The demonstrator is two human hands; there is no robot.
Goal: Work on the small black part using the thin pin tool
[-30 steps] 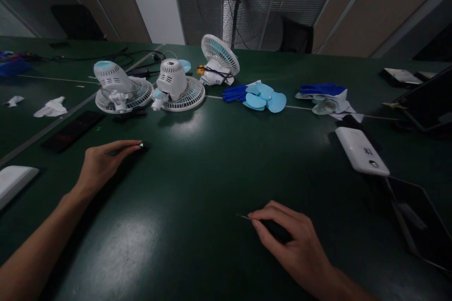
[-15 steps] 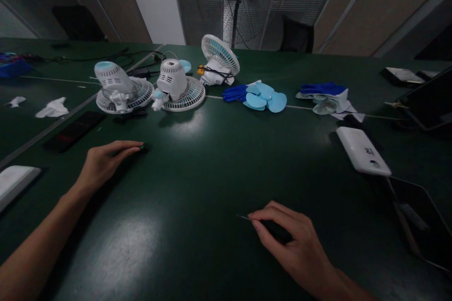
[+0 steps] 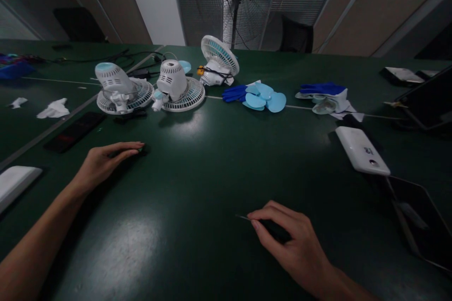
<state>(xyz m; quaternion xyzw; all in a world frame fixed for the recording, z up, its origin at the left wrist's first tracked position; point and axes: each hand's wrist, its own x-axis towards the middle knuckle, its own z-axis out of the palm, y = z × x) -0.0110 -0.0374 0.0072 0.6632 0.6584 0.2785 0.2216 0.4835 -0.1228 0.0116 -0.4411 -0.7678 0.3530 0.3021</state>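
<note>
My left hand point(image 3: 106, 161) is low over the green table point(image 3: 190, 169), thumb and fingers closed on a small green object point(image 3: 140, 149) whose kind I cannot make out. At the lower right, my right hand point(image 3: 287, 235) pinches a thin, pale, needle-like piece point(image 3: 242, 217) between thumb and forefinger. The tip of that piece points left, close above the tabletop. Too little of it shows to name it.
Small white fans point(image 3: 173, 80) lie at the back left, with another fan point(image 3: 219, 59) behind. Light-blue fan blades point(image 3: 266, 96) and blue-and-white gloves point(image 3: 323, 89) lie further right. A white device point(image 3: 362, 150) and a black tablet-like slab point(image 3: 420, 216) sit at the right.
Hardly anything differs. Both hands keep their places and grips; the view has shifted very slightly.
</note>
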